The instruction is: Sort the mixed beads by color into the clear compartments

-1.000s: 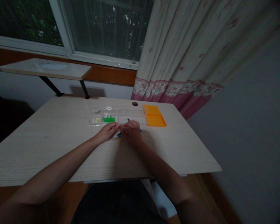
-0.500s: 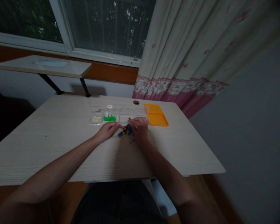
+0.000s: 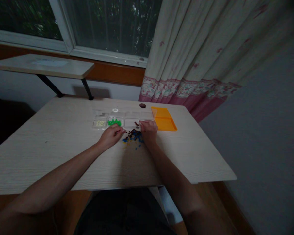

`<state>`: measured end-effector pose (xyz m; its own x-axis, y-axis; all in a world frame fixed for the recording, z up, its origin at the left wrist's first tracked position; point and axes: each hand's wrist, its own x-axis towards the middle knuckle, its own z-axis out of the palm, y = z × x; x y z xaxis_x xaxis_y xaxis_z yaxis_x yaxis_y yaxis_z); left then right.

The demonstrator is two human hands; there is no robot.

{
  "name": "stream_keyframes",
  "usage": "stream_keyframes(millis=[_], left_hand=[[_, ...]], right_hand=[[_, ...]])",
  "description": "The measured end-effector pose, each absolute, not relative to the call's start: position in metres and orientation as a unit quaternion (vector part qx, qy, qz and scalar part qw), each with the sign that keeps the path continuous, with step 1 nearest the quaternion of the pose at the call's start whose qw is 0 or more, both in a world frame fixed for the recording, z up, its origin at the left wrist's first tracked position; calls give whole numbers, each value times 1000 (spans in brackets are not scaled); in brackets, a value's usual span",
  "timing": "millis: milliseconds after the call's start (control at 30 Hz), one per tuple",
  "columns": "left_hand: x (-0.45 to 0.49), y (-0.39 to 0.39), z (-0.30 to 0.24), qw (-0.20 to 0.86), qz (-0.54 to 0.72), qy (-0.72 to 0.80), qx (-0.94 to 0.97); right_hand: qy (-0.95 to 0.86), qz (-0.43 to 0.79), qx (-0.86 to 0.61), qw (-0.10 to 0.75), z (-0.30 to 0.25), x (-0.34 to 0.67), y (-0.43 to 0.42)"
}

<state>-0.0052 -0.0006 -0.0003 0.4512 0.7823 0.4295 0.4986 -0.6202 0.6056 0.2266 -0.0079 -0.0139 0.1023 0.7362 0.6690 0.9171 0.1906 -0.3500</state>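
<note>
Blue-and-brown heap (image 3: 134,133), centre of it all! At nine o'clock from it, the left hand (image 3: 110,135): fingertips together, any catch too small to tell. At three, the right hand (image 3: 149,129): gripping anything? Cannot tell. Twelve o'clock, brown bits (image 3: 137,124) in the clear tray (image 3: 128,123); green bits (image 3: 114,122) at ten. Picking out brown looks the current step; the next move calls for a fine pinch.

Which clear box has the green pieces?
Second clear box from the left, just beyond the left hand. Only it shows green pieces; the leftmost box holds pale pieces.
</note>
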Motion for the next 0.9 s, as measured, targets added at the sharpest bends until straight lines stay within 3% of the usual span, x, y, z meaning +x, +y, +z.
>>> stream_keyframes(millis=[467, 900], left_hand=[[-1, -2, -3, 113, 243, 405, 874], [0, -2, -2, 116, 242, 421, 866]], right_hand=[[-662, -88, -628, 400, -11, 222, -9], [-677, -63, -622, 389, -2, 217, -14]])
